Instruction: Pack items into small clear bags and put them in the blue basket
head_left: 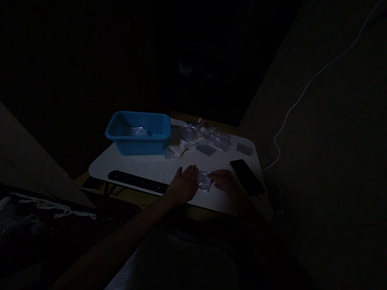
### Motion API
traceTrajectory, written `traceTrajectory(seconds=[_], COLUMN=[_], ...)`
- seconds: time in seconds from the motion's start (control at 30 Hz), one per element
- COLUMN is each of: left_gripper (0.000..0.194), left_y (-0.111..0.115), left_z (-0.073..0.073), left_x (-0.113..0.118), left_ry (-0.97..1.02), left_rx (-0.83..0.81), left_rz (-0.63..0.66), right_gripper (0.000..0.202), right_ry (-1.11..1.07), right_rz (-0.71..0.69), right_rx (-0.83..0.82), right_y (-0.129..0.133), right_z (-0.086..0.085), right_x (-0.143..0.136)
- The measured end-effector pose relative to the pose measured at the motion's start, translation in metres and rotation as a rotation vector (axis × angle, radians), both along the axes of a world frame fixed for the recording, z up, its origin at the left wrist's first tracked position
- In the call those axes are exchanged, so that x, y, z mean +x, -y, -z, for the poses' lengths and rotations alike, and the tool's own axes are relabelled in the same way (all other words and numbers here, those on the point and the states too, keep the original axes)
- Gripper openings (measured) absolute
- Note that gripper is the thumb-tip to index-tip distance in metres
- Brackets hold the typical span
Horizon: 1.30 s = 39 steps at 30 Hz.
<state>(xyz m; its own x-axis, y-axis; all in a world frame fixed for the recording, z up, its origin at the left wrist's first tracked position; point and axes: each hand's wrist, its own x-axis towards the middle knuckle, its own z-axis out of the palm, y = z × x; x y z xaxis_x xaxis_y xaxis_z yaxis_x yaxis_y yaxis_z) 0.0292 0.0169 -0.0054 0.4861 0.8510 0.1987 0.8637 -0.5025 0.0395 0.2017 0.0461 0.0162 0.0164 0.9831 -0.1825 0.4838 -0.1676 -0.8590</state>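
Observation:
In dim light, a small clear plastic bag (204, 181) lies on the white table (146, 167) between my hands. My left hand (184, 184) rests flat with its fingers stretched out, touching the bag's left side. Closed at the bag's right edge, my right hand (223, 179) pinches its upper corner. What the bag contains, if anything, is too dark to make out. Beyond my hands lie a flat grey packet (206, 150) and a heap of crumpled clear plastic bags (213, 137).
A blue basin (138, 146) with some clear plastic inside stands at the back left. A black tablet-like slab (247, 177) lies on the right, another flat packet (244, 149) behind it. A dark slotted strip (138, 182) runs along the front edge. A white cable (298, 100) hangs at right.

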Motion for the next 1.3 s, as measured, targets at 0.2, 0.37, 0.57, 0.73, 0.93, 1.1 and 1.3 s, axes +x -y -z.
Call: traceTrajectory(seconds=[0.2, 0.37, 0.57, 0.73, 0.93, 1.1, 1.3], left_gripper=[0.050, 0.047, 0.059, 0.044, 0.037, 0.034, 0.040], left_y=[0.001, -0.012, -0.022, -0.018, -0.018, -0.016, -0.013], left_z=[-0.001, -0.002, -0.004, -0.006, -0.006, -0.007, -0.011], left_x=[-0.001, -0.011, -0.028, -0.027, -0.024, -0.025, -0.024], left_ry=[0.110, 0.604, 1.340, 1.384, 1.385, 1.362, 1.465], left_rx=[-0.030, -0.187, -0.591, -0.724, -0.646, -0.624, -0.724], left_rz=[0.021, -0.044, -0.065, -0.105, -0.150, -0.101, -0.036], right_gripper=[0.021, 0.022, 0.029, 0.030, 0.023, 0.018, 0.023], right_ry=[-0.028, -0.092, -0.337, -0.392, -0.315, -0.299, -0.361], right_rz=[-0.017, -0.034, -0.123, -0.088, -0.146, -0.087, -0.104], right_rx=[0.001, 0.063, 0.093, 0.111, -0.032, 0.030, 0.142], right_y=[-0.002, 0.003, 0.002, 0.004, 0.009, 0.005, -0.004], right_z=[-0.004, -0.013, -0.016, -0.018, -0.018, -0.011, -0.007], right_x=[-0.003, -0.001, -0.009, -0.018, -0.017, -0.012, -0.013])
